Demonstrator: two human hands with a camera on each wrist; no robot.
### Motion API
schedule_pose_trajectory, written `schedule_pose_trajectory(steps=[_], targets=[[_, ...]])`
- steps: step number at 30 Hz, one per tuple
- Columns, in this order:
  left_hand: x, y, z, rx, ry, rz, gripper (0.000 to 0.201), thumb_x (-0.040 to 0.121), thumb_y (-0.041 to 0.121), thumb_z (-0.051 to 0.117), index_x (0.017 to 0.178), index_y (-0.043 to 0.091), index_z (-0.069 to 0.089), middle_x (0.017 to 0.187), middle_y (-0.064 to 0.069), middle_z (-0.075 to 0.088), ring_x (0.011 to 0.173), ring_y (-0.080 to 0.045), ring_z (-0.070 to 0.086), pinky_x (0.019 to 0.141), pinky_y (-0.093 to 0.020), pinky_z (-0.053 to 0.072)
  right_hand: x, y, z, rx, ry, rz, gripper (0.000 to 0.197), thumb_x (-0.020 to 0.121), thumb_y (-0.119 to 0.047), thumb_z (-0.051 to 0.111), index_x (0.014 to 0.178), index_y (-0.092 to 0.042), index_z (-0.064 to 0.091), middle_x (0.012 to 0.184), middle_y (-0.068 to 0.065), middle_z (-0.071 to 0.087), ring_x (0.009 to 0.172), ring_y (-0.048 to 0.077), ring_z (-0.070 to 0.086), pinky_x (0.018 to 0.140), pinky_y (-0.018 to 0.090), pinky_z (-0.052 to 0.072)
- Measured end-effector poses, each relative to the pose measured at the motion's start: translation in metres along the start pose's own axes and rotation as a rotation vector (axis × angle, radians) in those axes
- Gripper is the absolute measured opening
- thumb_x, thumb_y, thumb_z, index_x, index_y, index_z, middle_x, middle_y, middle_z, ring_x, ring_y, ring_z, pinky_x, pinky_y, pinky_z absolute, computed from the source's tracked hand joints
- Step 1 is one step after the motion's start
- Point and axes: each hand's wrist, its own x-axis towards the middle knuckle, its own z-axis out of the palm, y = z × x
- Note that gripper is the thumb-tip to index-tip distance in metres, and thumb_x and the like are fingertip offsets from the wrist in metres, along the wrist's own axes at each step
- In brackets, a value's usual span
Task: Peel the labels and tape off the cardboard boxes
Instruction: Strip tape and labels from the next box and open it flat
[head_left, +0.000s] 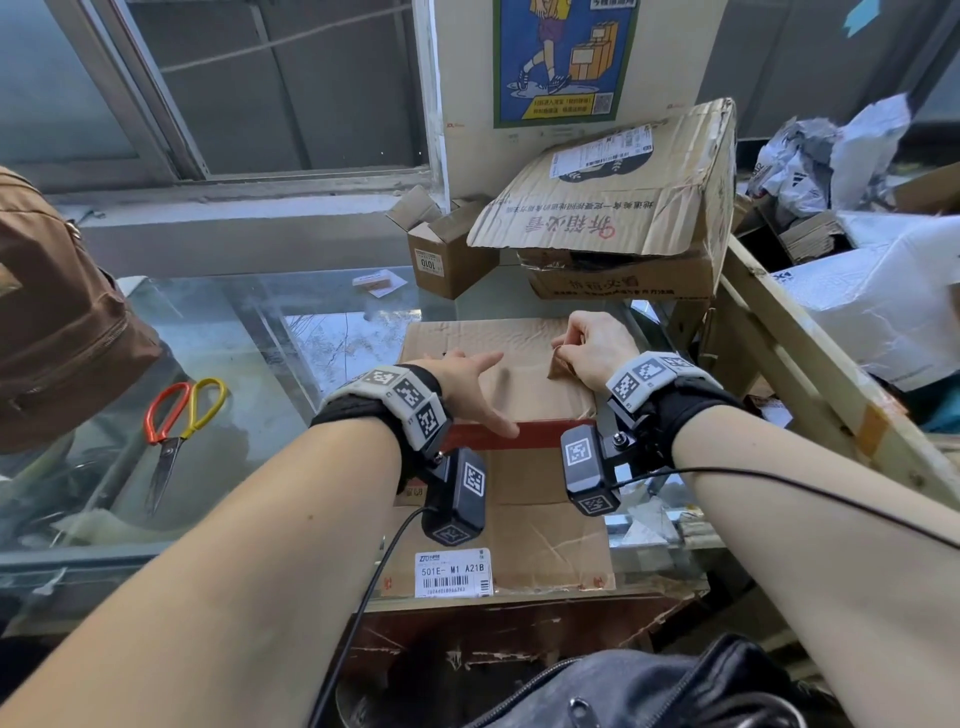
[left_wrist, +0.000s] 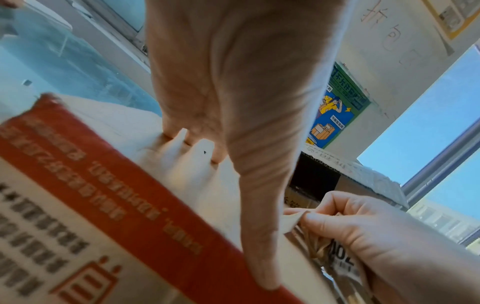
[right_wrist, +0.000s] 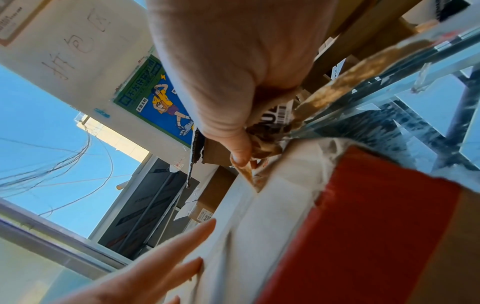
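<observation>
Two hands work one flattened cardboard box (head_left: 498, 364) on the glass counter (head_left: 234, 332).

Head view: the left hand (head_left: 467, 384) lies spread flat, likely bracing the box while the right hand (head_left: 592, 353) pinches a lifted tape strip (head_left: 558, 366).
Left wrist: fingers (left_wrist: 259, 226) splayed over the box's red band (left_wrist: 145, 205).
Right wrist: crumpled brown tape bunched in the fist.

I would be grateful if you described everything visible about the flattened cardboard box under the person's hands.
The flattened cardboard box is brown corrugated board, creased and scuffed, lying flat on the glass counter. A red printed band crosses it, and a white barcode label sits at its near edge. The left hand presses on it with spread fingers, while the right hand pinches a strip of brown tape lifting from its top, with crumpled peeled tape bunched in the same palm.
</observation>
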Motion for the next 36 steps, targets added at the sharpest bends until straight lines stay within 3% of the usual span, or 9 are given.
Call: schedule_pose_trajectory(steps=[4, 14, 16, 19, 22, 24, 30, 34, 36], targets=[[0.005, 0.01, 0.0, 0.021, 0.012, -0.043, 0.098, 0.072, 0.07, 0.067, 0.15, 0.044, 0.014, 0.154, -0.013, 0.016, 0.139, -0.039, 0.029, 0.11, -0.056, 0.031, 0.0, 0.002, 0.001, -0.025, 0.009, -0.03, 0.026, 0.079, -0.007, 0.057, 0.062, -0.018, 0.041, 0.1, 0.011, 0.07, 0.099, 0.028, 0.062, 0.085, 0.041, 0.049], [0.014, 0.013, 0.001, 0.066, 0.022, -0.054, 0.101, 0.064, 0.07, 0.072, 0.148, 0.043, 0.022, 0.148, -0.013, 0.025, 0.13, -0.041, 0.039, 0.104, -0.059, 0.037, 0.001, 0.008, 0.0, 0.024, 0.053, 0.025, 0.025, 0.083, -0.012, 0.06, 0.063, -0.018, 0.046, 0.083, 0.006, 0.06, 0.081, 0.023, 0.055, 0.068, 0.029, 0.039], [0.012, 0.014, 0.001, 0.113, 0.039, -0.043, 0.098, 0.069, 0.068, 0.07, 0.15, 0.04, 0.022, 0.153, -0.013, 0.022, 0.137, -0.04, 0.031, 0.109, -0.058, 0.031, 0.002, 0.011, 0.0, 0.104, 0.038, 0.05, 0.026, 0.082, -0.012, 0.063, 0.062, -0.018, 0.048, 0.078, 0.003, 0.057, 0.077, 0.022, 0.055, 0.067, 0.032, 0.044], [0.012, 0.021, -0.002, 0.176, 0.065, 0.004, 0.094, 0.074, 0.061, 0.071, 0.151, 0.028, 0.029, 0.162, -0.008, 0.004, 0.148, -0.035, 0.003, 0.117, -0.057, 0.014, 0.002, 0.014, 0.002, 0.243, 0.049, 0.091, 0.028, 0.079, -0.008, 0.066, 0.059, -0.017, 0.049, 0.072, 0.006, 0.058, 0.072, 0.025, 0.058, 0.072, 0.042, 0.053], [0.015, 0.026, -0.003, 0.132, 0.057, 0.026, 0.091, 0.073, 0.053, 0.076, 0.144, 0.011, 0.039, 0.152, -0.008, 0.036, 0.137, -0.029, 0.038, 0.111, -0.043, 0.034, 0.001, 0.018, 0.004, 0.335, 0.082, 0.113, 0.028, 0.078, -0.004, 0.067, 0.059, -0.015, 0.05, 0.078, 0.017, 0.067, 0.075, 0.032, 0.065, 0.073, 0.049, 0.057], [0.015, 0.026, -0.003, 0.115, 0.065, 0.031, 0.088, 0.075, 0.049, 0.077, 0.143, 0.01, 0.038, 0.147, -0.007, 0.043, 0.131, -0.027, 0.045, 0.108, -0.041, 0.037, -0.001, 0.018, 0.005, 0.391, 0.095, 0.118, 0.027, 0.078, -0.002, 0.066, 0.06, -0.014, 0.05, 0.085, 0.022, 0.069, 0.081, 0.034, 0.068, 0.073, 0.051, 0.057], [0.008, 0.028, -0.004, 0.106, 0.038, 0.121, 0.096, 0.081, 0.036, 0.075, 0.154, 0.024, 0.013, 0.158, -0.009, 0.024, 0.141, -0.028, 0.031, 0.113, -0.043, 0.03, -0.006, 0.017, 0.001, 0.556, 0.101, 0.165, 0.03, 0.08, 0.002, 0.066, 0.06, -0.013, 0.049, 0.071, 0.009, 0.063, 0.062, 0.017, 0.057, 0.055, 0.027, 0.047], [0.007, 0.029, -0.005, 0.133, 0.015, 0.125, 0.093, 0.083, 0.039, 0.073, 0.154, 0.025, 0.015, 0.158, -0.01, 0.023, 0.142, -0.029, 0.029, 0.113, -0.043, 0.029, -0.002, 0.028, 0.004, 0.686, 0.07, 0.255, 0.032, 0.075, 0.0, 0.069, 0.054, -0.019, 0.055, 0.075, 0.018, 0.067, 0.076, 0.032, 0.068, 0.076, 0.05, 0.055], [0.007, 0.03, -0.006, 0.137, 0.012, 0.129, 0.094, 0.083, 0.039, 0.073, 0.154, 0.025, 0.014, 0.158, -0.01, 0.022, 0.142, -0.028, 0.029, 0.113, -0.042, 0.029, 0.007, 0.04, 0.011, 0.707, 0.063, 0.277, 0.026, 0.066, -0.01, 0.072, 0.048, -0.023, 0.058, 0.084, 0.023, 0.07, 0.086, 0.04, 0.069, 0.077, 0.062, 0.053]])
